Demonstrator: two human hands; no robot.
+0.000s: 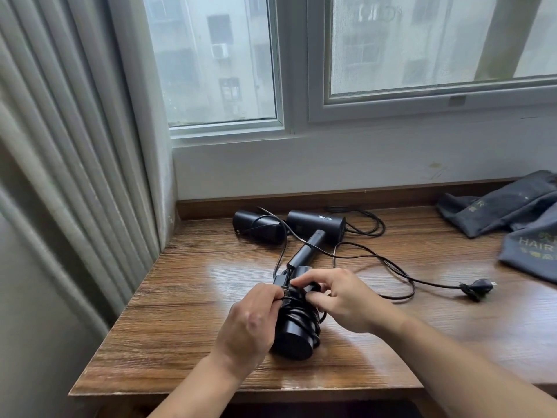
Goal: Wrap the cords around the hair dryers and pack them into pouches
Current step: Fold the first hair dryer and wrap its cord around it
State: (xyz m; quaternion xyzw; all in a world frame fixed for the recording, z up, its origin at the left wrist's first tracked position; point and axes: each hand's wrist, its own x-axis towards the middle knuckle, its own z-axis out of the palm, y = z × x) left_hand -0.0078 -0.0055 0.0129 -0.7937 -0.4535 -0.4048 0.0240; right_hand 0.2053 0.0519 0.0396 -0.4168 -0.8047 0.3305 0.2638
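dryer [297, 342] gripped, between left hand [253, 321], right hand [340, 300]

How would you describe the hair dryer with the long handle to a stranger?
Start at the wooden table under the window. Near its back edge lie a left dryer and a right dryer. Take the right dryer: only its handle sticks out straight.

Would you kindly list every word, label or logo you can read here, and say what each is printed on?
"HAIR", in gold, on the nearer grey pouch, cut off by the frame edge.
Gold line beneath it: too blurred to read.
Gold print on the farther grey pouch: blurred, unreadable.
White logo on the barrel of the hair dryer with the extended handle: too small to read.
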